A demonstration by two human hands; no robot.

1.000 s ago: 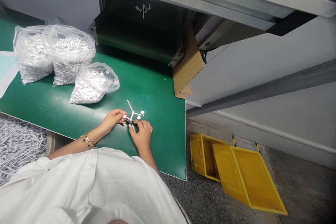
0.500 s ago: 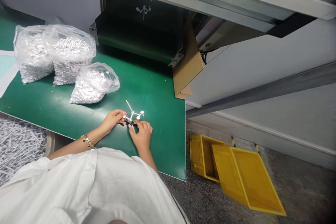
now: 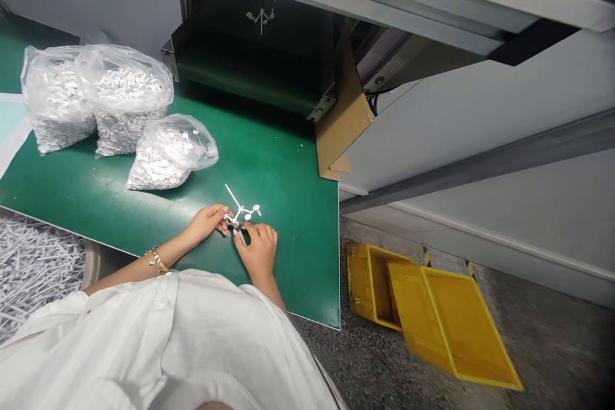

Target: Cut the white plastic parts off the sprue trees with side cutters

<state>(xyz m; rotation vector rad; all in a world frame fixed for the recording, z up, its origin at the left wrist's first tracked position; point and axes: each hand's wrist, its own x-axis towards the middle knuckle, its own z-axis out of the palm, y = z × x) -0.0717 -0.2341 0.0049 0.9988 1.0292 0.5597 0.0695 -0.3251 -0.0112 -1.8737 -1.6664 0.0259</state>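
Observation:
Over the green tabletop [image 3: 298, 237], a white branched plastic sprue [image 3: 241, 209] with small round discs at its ends is pinched in the fingers of my left hand [image 3: 207, 223]. A long thin stem of it points away from me. Close beside it, my right hand [image 3: 261, 251] is closed around small nippers [image 3: 240, 234] with dark jaws and a pale handle. The jaws are at the near branch of the sprue; the hands are too small in view to tell whether they bite into it.
Bags of small white parts stand at the left: a far one [image 3: 57, 102], a middle one [image 3: 129, 102] and a smaller one [image 3: 163, 157]. A similar sprue [image 3: 262, 20] lies on a dark conveyor [image 3: 254, 64]. White offcuts [image 3: 38, 269] fill a container lower left. Yellow crates [image 3: 446, 327] sit right.
The sprue has tilted and shifted slightly left, toward my left hand. My right hand with the nippers has moved a little left too.

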